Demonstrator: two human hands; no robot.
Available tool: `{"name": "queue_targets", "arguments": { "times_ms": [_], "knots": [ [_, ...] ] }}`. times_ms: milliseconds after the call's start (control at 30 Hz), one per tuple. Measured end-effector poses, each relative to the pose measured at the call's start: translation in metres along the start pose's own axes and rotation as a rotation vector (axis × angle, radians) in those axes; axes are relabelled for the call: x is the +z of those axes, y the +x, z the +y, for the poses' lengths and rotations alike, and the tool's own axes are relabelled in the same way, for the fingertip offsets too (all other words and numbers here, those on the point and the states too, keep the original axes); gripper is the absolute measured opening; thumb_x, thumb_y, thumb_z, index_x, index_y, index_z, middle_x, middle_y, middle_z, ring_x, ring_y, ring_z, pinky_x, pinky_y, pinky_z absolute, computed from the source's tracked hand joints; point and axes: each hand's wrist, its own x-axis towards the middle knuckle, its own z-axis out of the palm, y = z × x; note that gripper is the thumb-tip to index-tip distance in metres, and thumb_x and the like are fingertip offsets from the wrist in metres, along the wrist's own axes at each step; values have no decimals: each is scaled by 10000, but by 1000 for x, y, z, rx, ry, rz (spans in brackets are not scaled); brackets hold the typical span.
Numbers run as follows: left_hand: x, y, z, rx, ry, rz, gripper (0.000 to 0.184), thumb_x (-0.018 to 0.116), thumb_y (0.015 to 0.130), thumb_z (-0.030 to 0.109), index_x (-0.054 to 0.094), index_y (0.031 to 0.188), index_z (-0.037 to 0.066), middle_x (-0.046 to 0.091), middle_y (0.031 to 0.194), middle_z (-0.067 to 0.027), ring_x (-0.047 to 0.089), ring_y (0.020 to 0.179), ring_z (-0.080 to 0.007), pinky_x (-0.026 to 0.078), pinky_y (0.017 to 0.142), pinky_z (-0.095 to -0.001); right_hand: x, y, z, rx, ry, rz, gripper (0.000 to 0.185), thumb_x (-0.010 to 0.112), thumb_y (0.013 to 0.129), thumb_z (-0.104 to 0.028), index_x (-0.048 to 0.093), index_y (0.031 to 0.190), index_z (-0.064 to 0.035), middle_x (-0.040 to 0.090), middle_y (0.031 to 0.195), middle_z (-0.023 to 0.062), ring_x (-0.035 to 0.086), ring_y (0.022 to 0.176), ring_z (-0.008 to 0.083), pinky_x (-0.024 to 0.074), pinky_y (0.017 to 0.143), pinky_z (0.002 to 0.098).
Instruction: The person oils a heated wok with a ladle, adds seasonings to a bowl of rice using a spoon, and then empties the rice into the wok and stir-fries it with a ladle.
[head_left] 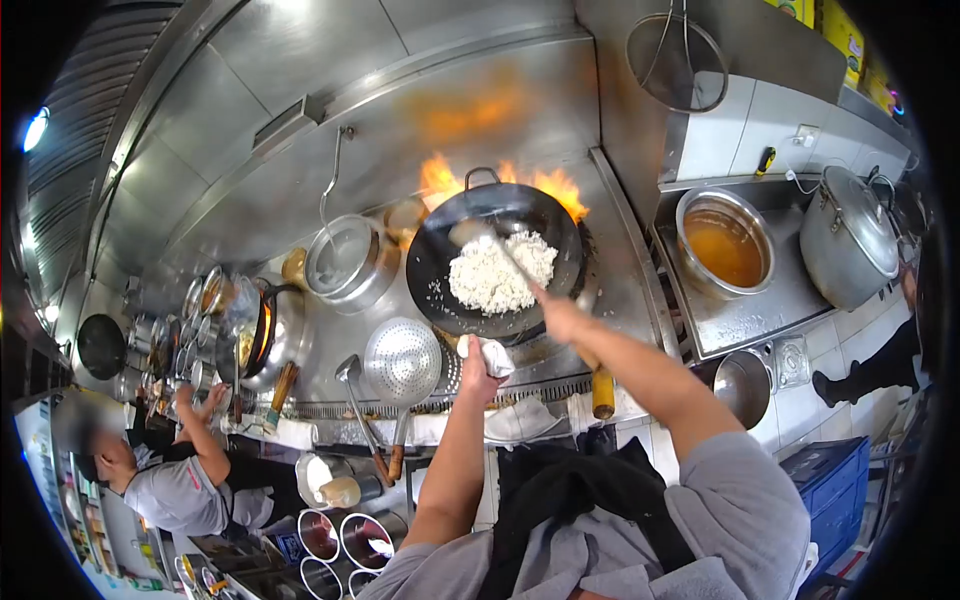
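A black wok (440, 255) sits on the burner with flames rising behind its far rim. White rice (505, 278) is heaped in its middle, and loose grains stick to the sides. My right hand (566, 320) is closed round the handle of a ladle (468, 233), whose blurred head lies at the far left edge of the rice. At the wok's near rim, my left hand (482, 375) grips a folded white cloth (496, 357). The cloth hides whatever part of the wok it covers.
Left of the wok are a perforated strainer (402, 358), a second ladle (348, 370) and a metal basin (345, 262). A pot of amber liquid (724, 250) and a lidded pot (850, 240) stand right. A co-worker (185, 490) cooks at the far left.
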Motion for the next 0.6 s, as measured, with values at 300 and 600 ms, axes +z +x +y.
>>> {"name": "queue_targets", "arguments": {
  "times_ms": [300, 600],
  "knots": [
    [-5, 50, -3, -27, 181, -60, 234, 497, 937, 255, 539, 1121, 116, 630, 971, -58, 624, 851, -239, 506, 755, -458, -84, -164, -1, 162, -403, -258, 796, 458, 873, -64, 95, 1484, -421, 649, 956, 201, 667, 867, 340, 539, 678, 424],
    [-86, -78, -29, -39, 174, -106, 175, 503, 931, 174, 557, 1069, 79, 627, 913, -102, 643, 807, -245, 539, 704, -420, -88, -222, 7, 10, -181, -121, 795, 507, 867, -66, 124, 1494, -371, 597, 1144, 231, 650, 899, 350, 515, 813, 439]
  ]
}}
